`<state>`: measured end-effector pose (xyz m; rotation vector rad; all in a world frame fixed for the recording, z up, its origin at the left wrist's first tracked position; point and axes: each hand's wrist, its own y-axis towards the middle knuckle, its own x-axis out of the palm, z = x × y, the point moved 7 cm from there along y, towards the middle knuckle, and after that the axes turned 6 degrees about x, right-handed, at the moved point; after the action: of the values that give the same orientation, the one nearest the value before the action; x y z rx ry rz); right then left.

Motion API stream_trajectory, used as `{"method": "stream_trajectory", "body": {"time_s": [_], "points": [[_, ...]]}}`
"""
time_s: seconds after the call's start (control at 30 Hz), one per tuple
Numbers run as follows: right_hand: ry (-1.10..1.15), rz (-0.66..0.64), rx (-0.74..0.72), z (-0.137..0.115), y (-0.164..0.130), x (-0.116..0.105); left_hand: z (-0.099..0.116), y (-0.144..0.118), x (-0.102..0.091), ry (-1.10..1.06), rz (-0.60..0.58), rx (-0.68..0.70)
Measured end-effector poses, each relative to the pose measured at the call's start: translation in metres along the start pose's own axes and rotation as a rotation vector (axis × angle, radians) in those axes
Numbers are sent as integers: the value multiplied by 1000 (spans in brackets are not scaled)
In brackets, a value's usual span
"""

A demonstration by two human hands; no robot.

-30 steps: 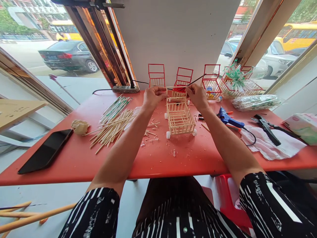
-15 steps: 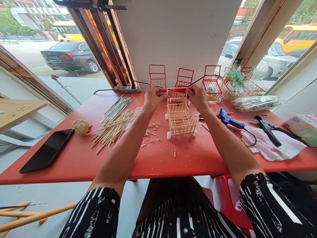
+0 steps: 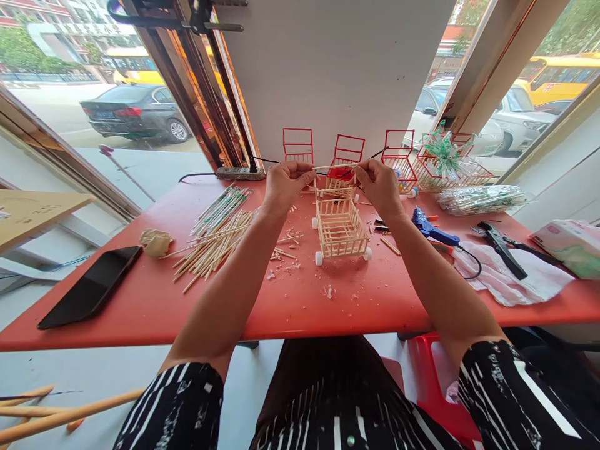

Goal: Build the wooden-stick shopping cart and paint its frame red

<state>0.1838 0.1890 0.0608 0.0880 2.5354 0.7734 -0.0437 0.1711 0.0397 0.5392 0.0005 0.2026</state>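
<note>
My left hand (image 3: pixel 291 182) and my right hand (image 3: pixel 377 184) each pinch one end of a thin wooden stick (image 3: pixel 335 167), held level between them. It is over the rear uprights of a small cart (image 3: pixel 343 230) built of pale sticks, with white wheels (image 3: pixel 319 258). I cannot tell whether the stick touches the uprights. The cart stands on the red table (image 3: pixel 300 312), its slatted basket toward me. Fingertips hide both stick ends.
Red-framed carts (image 3: pixel 297 145) stand along the wall. Loose sticks (image 3: pixel 220 247) and wrapped sticks (image 3: pixel 224 209) lie left, beside a phone (image 3: pixel 91 287). A blue glue gun (image 3: pixel 434 228), black-handled pliers (image 3: pixel 504 250), a cloth (image 3: pixel 539 278) and a wrapped bundle (image 3: pixel 482 199) lie right. Scraps surround the cart.
My hands have moved slightly apart, still pinching the stick. The stick now looks more separate from the cart's rear uprights. The whole view has shifted a little.
</note>
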Motion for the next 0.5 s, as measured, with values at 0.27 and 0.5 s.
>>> {"method": "stream_trajectory", "body": {"time_s": [0.27, 0.5], "points": [[267, -95, 41, -16, -43, -11, 35, -38, 1, 0, -31, -9], [299, -113, 44, -28, -75, -21, 40, -71, 5, -39, -44, -55]]}}
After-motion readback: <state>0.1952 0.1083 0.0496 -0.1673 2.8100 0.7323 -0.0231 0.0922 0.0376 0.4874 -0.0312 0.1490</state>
